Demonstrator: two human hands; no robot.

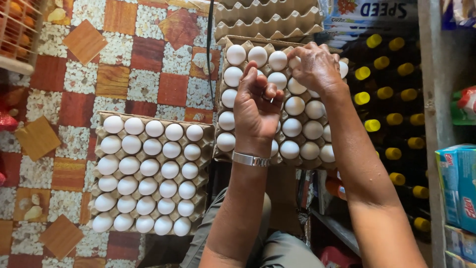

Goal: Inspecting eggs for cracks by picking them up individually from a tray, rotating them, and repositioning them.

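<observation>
A cardboard tray (pixel 221 155) filled with white eggs (pixel 292 127) sits in front of me on a stack. My left hand (pixel 257 106), with a metal bracelet on the wrist, hovers over the middle of this tray. Its fingers are curled inward and hide whatever may be inside. My right hand (pixel 316 67) reaches to the tray's far right corner, palm down, fingers closed around a white egg (pixel 295 62). A second full tray of white eggs (pixel 148 173) lies to the left on the floor.
Empty egg trays (pixel 267 22) are stacked behind the right tray. Dark bottles with yellow caps (pixel 391 92) stand at the right, beside a shelf post and blue boxes (pixel 458 186). The patterned tile floor (pixel 148 69) spreads to the left. A wire cage (pixel 17 30) is at the top left.
</observation>
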